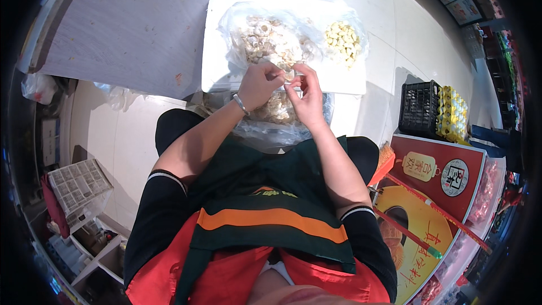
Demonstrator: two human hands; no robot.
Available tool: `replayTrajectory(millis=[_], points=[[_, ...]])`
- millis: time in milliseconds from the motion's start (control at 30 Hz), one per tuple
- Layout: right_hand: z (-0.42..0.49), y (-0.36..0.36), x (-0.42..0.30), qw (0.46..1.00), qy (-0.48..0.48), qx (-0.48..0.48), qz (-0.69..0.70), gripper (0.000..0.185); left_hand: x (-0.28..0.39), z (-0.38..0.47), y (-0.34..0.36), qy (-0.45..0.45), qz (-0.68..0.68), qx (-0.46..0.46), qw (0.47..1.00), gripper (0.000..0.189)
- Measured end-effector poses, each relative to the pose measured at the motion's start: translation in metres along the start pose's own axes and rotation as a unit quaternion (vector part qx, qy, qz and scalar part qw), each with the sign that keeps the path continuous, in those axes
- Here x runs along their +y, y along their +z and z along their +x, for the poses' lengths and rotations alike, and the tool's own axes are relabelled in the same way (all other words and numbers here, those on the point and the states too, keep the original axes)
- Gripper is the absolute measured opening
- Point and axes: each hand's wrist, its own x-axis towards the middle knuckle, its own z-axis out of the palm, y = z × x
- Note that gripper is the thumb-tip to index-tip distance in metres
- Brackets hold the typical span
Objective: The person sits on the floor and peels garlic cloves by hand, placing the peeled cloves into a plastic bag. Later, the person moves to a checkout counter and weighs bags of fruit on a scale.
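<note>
My left hand point(260, 84), with a silver bracelet at the wrist, and my right hand point(310, 99) meet fingertip to fingertip. Between them they pinch a small pale piece of garlic point(289, 75), partly hidden by the fingers. Just beyond lies a clear plastic bag point(232, 21), spread open under a heap of garlic bulbs and loose skins point(271, 38). Peeled garlic cloves point(343, 40) form a pile to its right. All of this rests on a white foam box or board point(214, 63). Below my hands, garlic skins point(275, 110) fill another plastic bag point(292, 133) between my knees.
A grey board or tabletop point(139, 29) is at the left. On the right stand a black plastic crate point(417, 108), yellow egg trays point(451, 112), a broom point(384, 159) and a printed red display box point(440, 156). A white plastic basket point(80, 190) sits at lower left.
</note>
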Motion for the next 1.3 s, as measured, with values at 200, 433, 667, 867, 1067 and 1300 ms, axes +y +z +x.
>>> replayTrajectory(millis=[200, 433, 667, 867, 1067, 1300], points=[[-0.002, -0.009, 0.004, 0.960, 0.175, -0.047, 0.212, 0.022, -0.007, 0.002, 0.001, -0.042, -0.115, -0.063, 0.990, 0.016], [0.006, -0.031, -0.005, 0.943, 0.191, -0.021, 0.272, 0.024, -0.010, 0.008, -0.009, -0.054, -0.054, -0.141, 0.987, 0.016], [0.000, -0.030, -0.001, 0.961, 0.183, -0.060, 0.198, 0.018, 0.001, 0.002, 0.004, 0.041, -0.026, -0.081, 0.996, 0.019], [-0.003, -0.032, 0.001, 0.972, 0.176, -0.084, 0.135, 0.018, 0.007, 0.001, 0.009, 0.055, 0.010, -0.089, 0.995, 0.019], [-0.003, -0.032, 0.003, 0.971, 0.176, -0.081, 0.140, 0.014, 0.010, 0.003, 0.008, 0.074, 0.042, -0.092, 0.992, 0.018], [-0.002, -0.032, 0.002, 0.969, 0.171, -0.092, 0.152, 0.016, 0.003, 0.004, 0.010, 0.022, -0.010, -0.081, 0.996, 0.016]])
